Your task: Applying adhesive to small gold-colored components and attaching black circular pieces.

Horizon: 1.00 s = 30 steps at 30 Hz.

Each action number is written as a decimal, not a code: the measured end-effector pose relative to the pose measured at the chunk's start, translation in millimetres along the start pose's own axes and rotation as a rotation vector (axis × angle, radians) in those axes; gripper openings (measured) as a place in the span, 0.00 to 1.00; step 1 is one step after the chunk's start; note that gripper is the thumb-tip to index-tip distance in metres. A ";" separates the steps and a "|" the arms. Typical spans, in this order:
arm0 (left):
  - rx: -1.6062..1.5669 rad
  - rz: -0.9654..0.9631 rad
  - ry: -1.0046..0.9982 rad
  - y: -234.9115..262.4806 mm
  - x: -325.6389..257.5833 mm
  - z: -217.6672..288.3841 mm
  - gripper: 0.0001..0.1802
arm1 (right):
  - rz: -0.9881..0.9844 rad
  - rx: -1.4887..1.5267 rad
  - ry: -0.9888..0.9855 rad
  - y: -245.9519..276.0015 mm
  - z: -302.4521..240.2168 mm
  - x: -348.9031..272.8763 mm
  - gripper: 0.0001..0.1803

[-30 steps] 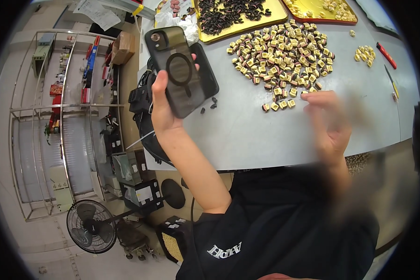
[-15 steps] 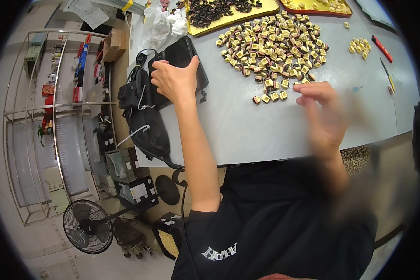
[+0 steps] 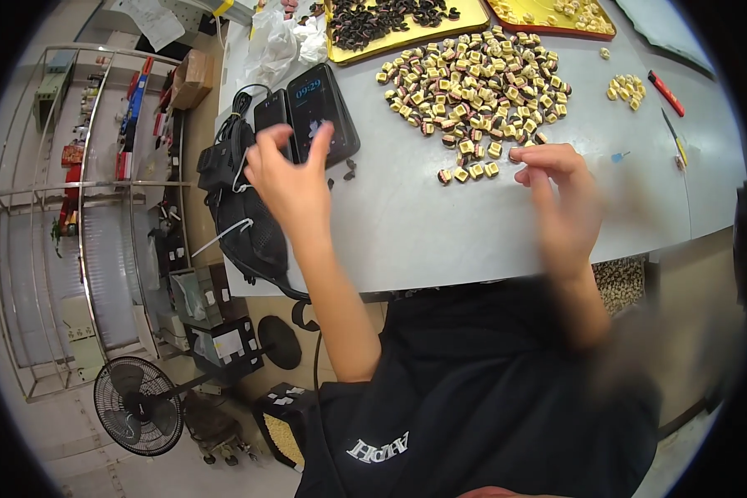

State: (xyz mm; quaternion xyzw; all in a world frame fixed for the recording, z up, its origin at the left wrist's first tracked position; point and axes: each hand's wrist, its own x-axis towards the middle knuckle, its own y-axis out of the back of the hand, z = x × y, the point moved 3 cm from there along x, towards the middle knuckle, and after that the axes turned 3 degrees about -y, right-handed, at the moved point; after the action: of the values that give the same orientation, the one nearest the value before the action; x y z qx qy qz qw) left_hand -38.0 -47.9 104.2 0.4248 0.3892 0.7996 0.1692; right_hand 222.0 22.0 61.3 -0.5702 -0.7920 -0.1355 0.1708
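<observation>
My left hand (image 3: 293,184) is spread, thumb and fingers apart, with nothing in it. It hovers just at the near end of a black phone (image 3: 317,101) whose screen is lit. Beside the phone lies a second slim black device (image 3: 270,111), partly behind my fingers. My right hand (image 3: 566,195), blurred toward the wrist, is at the near right edge of a heap of small cream, pink and black block-like pieces (image 3: 481,87). Its thumb and forefinger are apart, the fingertip close to one piece. Several pieces (image 3: 476,171) sit at the heap's near edge.
Yellow trays of dark pieces (image 3: 394,21) and cream pieces (image 3: 568,10) stand behind the heap. A small cream pile (image 3: 627,90), a red cutter (image 3: 666,93) and a pointed tool (image 3: 675,137) lie right. A black bag (image 3: 253,236) with cables lies left.
My left hand has drawn back toward me off the phone, and the phone's screen has lit up. The right hand stays near the heap's edge. The whole view has shifted slightly.
</observation>
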 end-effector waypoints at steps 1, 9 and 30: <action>-0.003 0.003 0.000 8.5 -12.0 -0.8 0.24 | 0.000 -0.002 0.003 -0.8 -0.8 -0.3 0.07; -0.205 -0.155 0.028 -0.3 -54.4 -26.7 0.11 | 0.036 -0.035 0.081 -20.1 -10.9 -6.1 0.09; -1.332 -0.132 0.499 -16.2 -56.2 -51.9 0.02 | 0.428 -0.386 0.351 -13.6 -4.5 -20.0 0.16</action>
State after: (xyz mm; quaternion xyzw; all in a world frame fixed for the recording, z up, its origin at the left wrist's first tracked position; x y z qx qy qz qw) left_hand -48.4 -96.1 43.5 0.0112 -0.1301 0.9289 0.3467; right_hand 215.5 -1.2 56.6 -0.7135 -0.5724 -0.3401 0.2183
